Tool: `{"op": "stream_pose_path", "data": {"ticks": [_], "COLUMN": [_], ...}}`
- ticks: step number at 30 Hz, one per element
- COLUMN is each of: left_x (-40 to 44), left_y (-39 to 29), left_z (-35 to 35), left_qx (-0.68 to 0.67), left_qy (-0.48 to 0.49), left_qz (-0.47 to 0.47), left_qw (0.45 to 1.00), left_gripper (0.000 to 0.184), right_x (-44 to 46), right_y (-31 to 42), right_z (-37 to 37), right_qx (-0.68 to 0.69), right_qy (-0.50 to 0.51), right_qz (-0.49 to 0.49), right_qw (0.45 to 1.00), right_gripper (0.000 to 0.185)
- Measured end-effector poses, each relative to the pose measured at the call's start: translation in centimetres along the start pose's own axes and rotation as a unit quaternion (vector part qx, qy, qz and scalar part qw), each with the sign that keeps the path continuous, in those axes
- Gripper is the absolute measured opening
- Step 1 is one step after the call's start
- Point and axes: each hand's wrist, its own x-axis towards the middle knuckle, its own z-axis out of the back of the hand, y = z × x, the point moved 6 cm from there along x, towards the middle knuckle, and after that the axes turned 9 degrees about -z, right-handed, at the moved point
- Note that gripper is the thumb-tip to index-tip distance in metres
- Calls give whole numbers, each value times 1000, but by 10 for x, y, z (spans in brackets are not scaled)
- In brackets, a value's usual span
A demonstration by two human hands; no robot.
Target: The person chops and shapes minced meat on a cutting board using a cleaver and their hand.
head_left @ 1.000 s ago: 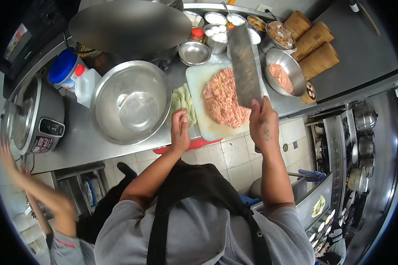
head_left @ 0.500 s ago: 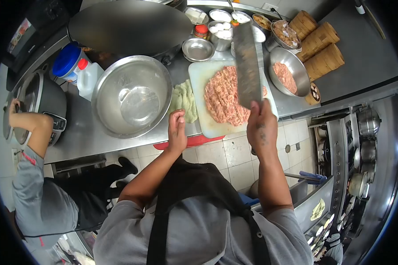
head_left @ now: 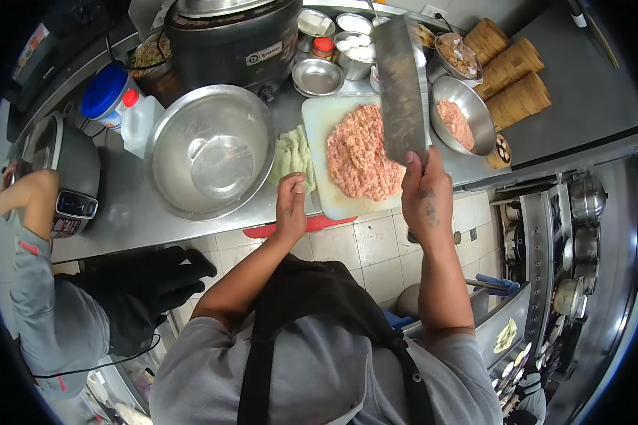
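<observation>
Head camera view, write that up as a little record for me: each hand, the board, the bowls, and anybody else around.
Right hand: right hand grips a cleaver, blade raised over the board's right side
Left hand: left hand holds nothing visible, near a pale green cloth
Board: white cutting board bearing a mound of minced meat
Bowls: large steel bowl left of the board; smaller steel bowl right of it, with pink meat inside
Other person: co-worker at far left, arm by a gray cooker
</observation>
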Motion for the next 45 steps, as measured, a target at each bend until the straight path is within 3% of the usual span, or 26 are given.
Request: {"op": "stream_pose_path", "data": {"ticks": [2, 3, 5, 8, 14, 17, 18, 19, 21, 26, 30, 31, 33, 36, 39, 43, 45], "left_x": [2, 4, 2, 15, 4, 8, 9, 9, 4, 13, 12, 12, 11, 13, 12, 12, 10], "left_y": [-3, -4, -4, -1, 4, 0, -2, -3, -1, 2, -1, -1, -5, -7, 2, -4, -4], "left_z": [0, 2, 5, 11, 15, 14, 16, 17, 24, 29, 25, 23, 21, 26, 32, 32, 30], "left_qx": [1, -1, -9, -18, -16, 3, 12, 22, 28, -2, 26, 14, 15, 31, 20, 48, 34], "left_qy": [1, 1, -4, -11, -8, -2, 0, 2, 18, -10, 10, 10, 13, 14, 1, 6, 0], "left_qz": [-2, -2, 5, 8, 29, 12, 2, -7, -2, 43, 26, 31, 38, 42, 43, 31, 37], "left_qw": [1000, 1000, 1000, 1000, 999, 1000, 1000, 1000, 999, 999, 999, 999, 999, 999, 999, 998, 999], "left_gripper": [24, 24, 23, 22, 24, 22, 21, 20, 21, 26, 26, 26, 26, 24, 22, 26, 26], "right_x": [0, 0, -7, -5, 3, -6, -10, -11, -9, -3, -2, -1, 4, 5, 1, -14, -20], "right_y": [-13, -42, -84, -94, -11, -44, -59, -83, -111, -31, -46, -71, -128, -54, -20, -48, -99], "right_z": [-18, -49, -102, -102, -20, -71, -95, -118, -128, -45, -83, -109, -150, -66, -33, -75, -126], "right_qx": [93, 63, -83, -188, -3, 99, -17, -72, -117, -58, 34, -43, -76, -53, -4, 8, -128], "right_qy": [-77, -60, 70, 201, 43, -46, 31, 116, 197, 97, 9, 73, 148, 168, 70, 17, 161], "right_qz": [2, -41, -13, -9, 4, 7, -21, 14, 44, 18, -12, -30, 95, 1, 14, -22, -1], "right_qw": [993, 995, 994, 961, 999, 994, 999, 991, 972, 993, 999, 996, 982, 984, 997, 1000, 979], "right_gripper": [17, 19, 21, 23, 22, 22, 25, 24, 22, 22, 22, 22, 22, 21, 18, 25, 27]}}
